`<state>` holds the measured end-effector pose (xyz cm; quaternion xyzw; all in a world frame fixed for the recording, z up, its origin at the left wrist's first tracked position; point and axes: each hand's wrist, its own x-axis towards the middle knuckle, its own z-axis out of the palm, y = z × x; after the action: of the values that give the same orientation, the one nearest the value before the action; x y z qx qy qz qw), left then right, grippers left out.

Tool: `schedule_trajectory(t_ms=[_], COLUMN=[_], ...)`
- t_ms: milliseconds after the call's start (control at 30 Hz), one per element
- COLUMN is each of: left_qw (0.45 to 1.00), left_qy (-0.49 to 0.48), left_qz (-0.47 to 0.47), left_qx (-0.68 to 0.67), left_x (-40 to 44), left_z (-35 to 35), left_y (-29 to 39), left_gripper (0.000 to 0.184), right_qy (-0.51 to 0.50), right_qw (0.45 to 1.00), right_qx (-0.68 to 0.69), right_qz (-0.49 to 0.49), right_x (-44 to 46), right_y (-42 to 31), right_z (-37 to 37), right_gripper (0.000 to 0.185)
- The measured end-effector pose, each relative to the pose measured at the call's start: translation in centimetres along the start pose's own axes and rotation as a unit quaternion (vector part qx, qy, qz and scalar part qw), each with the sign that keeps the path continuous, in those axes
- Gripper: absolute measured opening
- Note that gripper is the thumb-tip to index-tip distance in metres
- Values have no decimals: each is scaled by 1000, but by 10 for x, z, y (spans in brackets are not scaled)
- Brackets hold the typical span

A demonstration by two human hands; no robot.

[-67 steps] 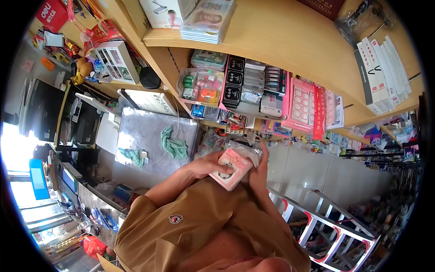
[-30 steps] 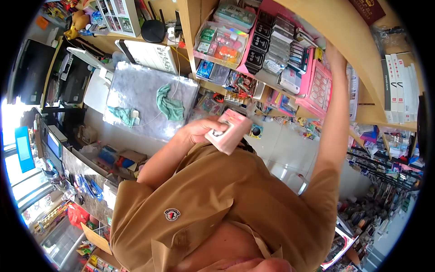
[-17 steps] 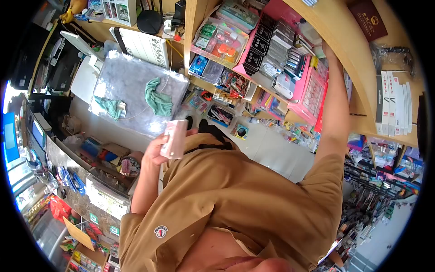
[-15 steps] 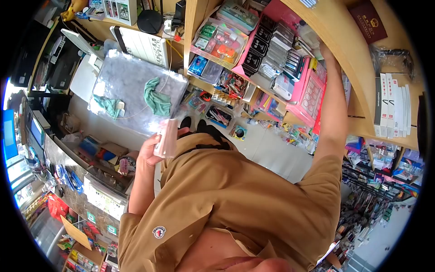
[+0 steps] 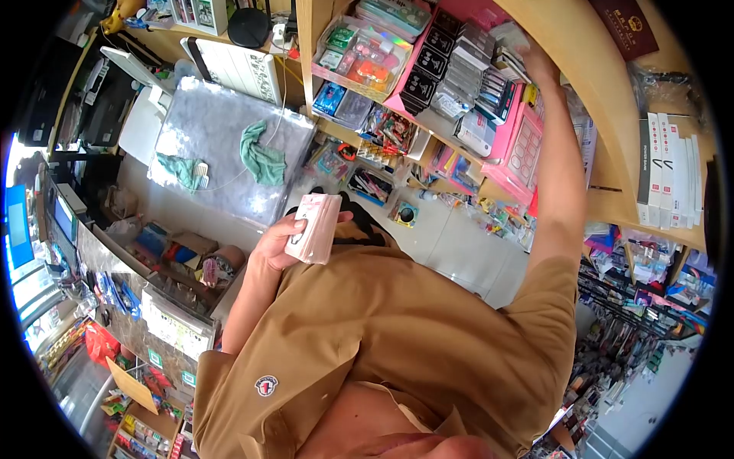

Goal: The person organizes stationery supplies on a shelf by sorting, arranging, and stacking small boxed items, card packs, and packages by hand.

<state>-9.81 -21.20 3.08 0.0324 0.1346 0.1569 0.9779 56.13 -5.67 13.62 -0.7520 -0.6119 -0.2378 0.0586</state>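
Left hand (image 5: 277,243) gripping pink packets (image 5: 314,229); right hand (image 5: 540,64) reaching to pink bin's (image 5: 475,11) far right corner, probably touching packages (image 5: 511,64), grip unclear.

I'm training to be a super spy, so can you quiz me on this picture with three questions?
1. What does the left hand hold?
(a) a red ball
(b) a pinkish pack
(c) a green cup
2. True or false: the two green cloths touch each other.
3. Fill in: the right hand reaches into the wooden ____.

Key: 1 b; 2 false; 3 shelf.
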Motion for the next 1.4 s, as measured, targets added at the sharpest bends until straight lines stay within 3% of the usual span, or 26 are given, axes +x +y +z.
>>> schedule_trajectory(t_ms=[67,200,300,400,500,533,600,633,700,833,1000,1133,1200,1333,1400], left_qw=[1000,999,999,999,998,996,995,997,998,997,998,998,998,997,997], left_qy=[11,27,34,33,36,40,47,43,40,52,53,58,59,69,65], left_qz=[2,13,17,28,49,57,56,50,48,49,10,11,17,11,13], left_qx=[2,17,27,13,-34,-58,-61,-40,-17,-30,13,27,20,16,24], left_x=[-1,-5,-7,-16,-20,-20,-18,-17,-17,-13,-2,-1,-1,-1,1], left_z=[3,4,0,-6,-17,-17,-14,-12,-7,-2,2,4,2,-2,-2], left_y=[-2,-4,-7,-12,-19,-21,-21,-20,-18,-15,-14,-12,-10,-8,-7], left_gripper=[80,79,79,81,83,84,82,81,80,77,79,79,79,83,83], right_qy=[-10,-112,-50,-1,-164,-166,-173,-171,-1,13,142,120,102,178,84], right_qw=[1000,980,995,1000,971,970,940,940,997,994,989,991,992,983,989], right_qx=[5,138,73,28,156,155,204,204,29,39,12,-56,32,28,-37], right_qz=[-1,89,35,-8,81,81,213,213,66,104,40,35,65,36,114], right_x=[10,26,17,23,17,13,4,2,1,2,23,34,42,11,14], right_y=[1,1,32,39,32,19,-7,2,6,6,-15,-3,16,-78,-98], right_z=[10,8,48,41,9,2,-10,1,21,28,44,61,73,8,-4], right_gripper=[57,57,53,51,57,57,55,55,53,51,39,34,32,33,32])
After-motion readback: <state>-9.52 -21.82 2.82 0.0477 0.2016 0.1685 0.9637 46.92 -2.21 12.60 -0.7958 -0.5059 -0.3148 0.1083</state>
